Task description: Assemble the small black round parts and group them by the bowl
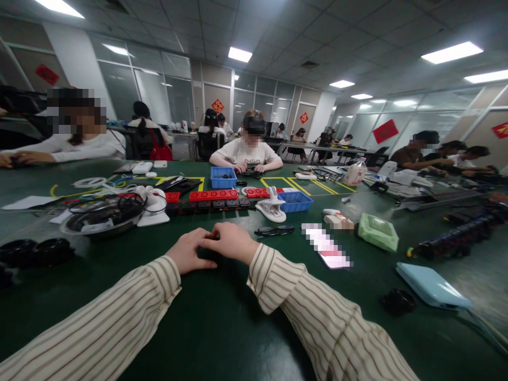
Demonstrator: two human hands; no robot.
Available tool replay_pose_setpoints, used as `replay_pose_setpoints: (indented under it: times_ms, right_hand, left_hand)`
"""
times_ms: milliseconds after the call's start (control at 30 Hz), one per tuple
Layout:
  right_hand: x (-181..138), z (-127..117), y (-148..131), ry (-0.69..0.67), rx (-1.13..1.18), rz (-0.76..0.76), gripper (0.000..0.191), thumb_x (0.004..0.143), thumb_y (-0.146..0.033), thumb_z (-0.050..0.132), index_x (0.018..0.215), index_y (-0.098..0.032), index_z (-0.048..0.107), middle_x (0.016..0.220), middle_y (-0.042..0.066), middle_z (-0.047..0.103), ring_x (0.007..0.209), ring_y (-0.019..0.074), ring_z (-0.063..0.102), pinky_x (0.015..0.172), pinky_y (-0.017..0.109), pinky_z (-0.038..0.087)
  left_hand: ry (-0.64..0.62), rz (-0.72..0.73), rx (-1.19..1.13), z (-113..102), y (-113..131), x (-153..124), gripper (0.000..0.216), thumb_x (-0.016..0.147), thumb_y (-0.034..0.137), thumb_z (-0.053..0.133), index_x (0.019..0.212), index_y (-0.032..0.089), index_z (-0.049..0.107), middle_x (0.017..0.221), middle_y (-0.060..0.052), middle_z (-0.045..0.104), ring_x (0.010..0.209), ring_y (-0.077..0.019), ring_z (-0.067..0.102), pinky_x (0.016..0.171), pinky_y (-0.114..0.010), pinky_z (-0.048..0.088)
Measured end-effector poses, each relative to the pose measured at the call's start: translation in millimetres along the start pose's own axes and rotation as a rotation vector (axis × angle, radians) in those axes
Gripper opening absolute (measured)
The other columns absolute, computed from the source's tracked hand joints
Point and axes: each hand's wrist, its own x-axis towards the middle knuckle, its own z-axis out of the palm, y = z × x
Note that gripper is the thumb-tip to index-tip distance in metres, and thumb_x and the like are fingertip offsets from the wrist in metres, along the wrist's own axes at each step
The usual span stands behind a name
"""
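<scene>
My left hand (190, 251) and my right hand (230, 241) rest together on the dark green table (222, 317), both in striped sleeves. Their fingers are curled and the fingertips touch between them. A small dark thing seems to sit under the fingers, but I cannot make it out. Just beyond the right hand lie black glasses (274, 230) and a white clamp (271, 206). A row of red and black power strips (214, 199) stretches across behind the hands.
A metal bowl of cables (101, 217) sits at the left, two blue bins (223, 177) (296, 201) further back. A phone (326, 246), a green tray (378, 232), a light blue case (431, 286) and a black cap (399, 301) lie to the right. Other people sit around the table.
</scene>
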Motion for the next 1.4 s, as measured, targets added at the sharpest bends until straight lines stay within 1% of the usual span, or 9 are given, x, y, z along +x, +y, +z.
replay_pose_setpoints:
  times_ms: [133, 333, 600, 767, 867, 967, 1133, 1233, 1400]
  right_hand:
    - [0, 3, -1, -0.006, -0.099, -0.094, 0.04, 0.073, -0.051, 0.053, 0.085, -0.015, 0.063, 0.086, 0.01, 0.06, 0.079, 0.021, 0.056, 0.064, 0.029, 0.042]
    - [4, 2, 4, -0.075, -0.027, -0.306, 0.022, 0.074, -0.028, 0.059, 0.089, -0.013, 0.062, 0.084, 0.008, 0.061, 0.084, 0.019, 0.055, 0.074, 0.028, 0.042]
    - [2, -7, 7, -0.157, 0.17, -0.335, 0.053, 0.064, -0.007, 0.061, 0.115, -0.011, 0.045, 0.11, 0.01, 0.055, 0.099, 0.019, 0.052, 0.083, 0.028, 0.042]
    - [2, -9, 8, -0.059, 0.144, -0.299, 0.059, 0.066, -0.034, 0.066, 0.117, -0.012, 0.044, 0.112, 0.012, 0.053, 0.101, 0.0211, 0.051, 0.084, 0.031, 0.041]
    - [-1, -8, 2, 0.013, 0.05, -0.151, 0.049, 0.072, -0.053, 0.054, 0.101, -0.013, 0.055, 0.098, 0.011, 0.058, 0.091, 0.0223, 0.055, 0.076, 0.033, 0.043]
    - [-4, -6, -5, -0.033, -0.042, -0.034, 0.047, 0.074, -0.057, 0.049, 0.085, -0.013, 0.061, 0.086, 0.012, 0.061, 0.081, 0.0218, 0.058, 0.066, 0.03, 0.044]
    - [-2, -5, -5, -0.067, -0.092, -0.113, 0.032, 0.074, -0.042, 0.056, 0.086, -0.013, 0.064, 0.084, 0.01, 0.063, 0.08, 0.0202, 0.059, 0.066, 0.027, 0.042]
    - [0, -11, -2, -0.151, -0.064, -0.249, 0.022, 0.074, -0.027, 0.057, 0.089, -0.013, 0.064, 0.087, 0.008, 0.064, 0.082, 0.0187, 0.058, 0.069, 0.026, 0.042]
    - [-2, -18, 0, -0.253, 0.123, -0.312, 0.042, 0.067, -0.005, 0.055, 0.108, -0.013, 0.053, 0.103, 0.006, 0.061, 0.092, 0.0155, 0.057, 0.075, 0.022, 0.042]
  left_hand:
    - [-0.039, 0.018, 0.112, -1, 1, 0, 0.042, 0.061, 0.057, 0.06, 0.078, 0.019, 0.058, 0.084, -0.004, 0.056, 0.082, -0.0225, 0.054, 0.076, -0.033, 0.041]
    - [-0.031, 0.049, 0.042, 6, -8, 0, 0.044, 0.063, 0.052, 0.06, 0.093, 0.02, 0.06, 0.095, -0.006, 0.058, 0.092, -0.0243, 0.053, 0.083, -0.034, 0.04]
    - [-0.027, 0.032, -0.052, 8, -16, 0, 0.048, 0.058, 0.051, 0.063, 0.093, 0.019, 0.061, 0.103, -0.007, 0.057, 0.102, -0.0276, 0.049, 0.092, -0.038, 0.037]
    - [-0.018, -0.015, -0.079, 6, -10, 0, 0.056, 0.056, 0.049, 0.065, 0.1, 0.017, 0.056, 0.103, -0.008, 0.056, 0.099, -0.0271, 0.052, 0.089, -0.038, 0.04]
    - [-0.01, -0.025, -0.067, 4, -3, 0, 0.061, 0.053, 0.048, 0.067, 0.104, 0.018, 0.053, 0.104, -0.007, 0.056, 0.099, -0.0267, 0.052, 0.088, -0.038, 0.04]
    - [-0.005, -0.055, -0.005, 4, 5, 0, 0.059, 0.053, 0.05, 0.067, 0.102, 0.019, 0.053, 0.102, -0.006, 0.056, 0.098, -0.0259, 0.052, 0.086, -0.036, 0.04]
    - [-0.037, -0.081, 0.114, 4, 11, 0, 0.045, 0.06, 0.056, 0.06, 0.083, 0.017, 0.057, 0.082, -0.005, 0.059, 0.083, -0.0255, 0.056, 0.074, -0.035, 0.043]
    - [-0.039, -0.044, 0.028, 5, 7, 0, 0.046, 0.06, 0.051, 0.061, 0.092, 0.017, 0.058, 0.088, -0.006, 0.061, 0.088, -0.0255, 0.056, 0.078, -0.035, 0.043]
    - [-0.056, -0.044, -0.184, 7, -3, 1, 0.054, 0.057, 0.042, 0.065, 0.104, 0.016, 0.056, 0.101, -0.006, 0.061, 0.096, -0.0261, 0.055, 0.087, -0.037, 0.042]
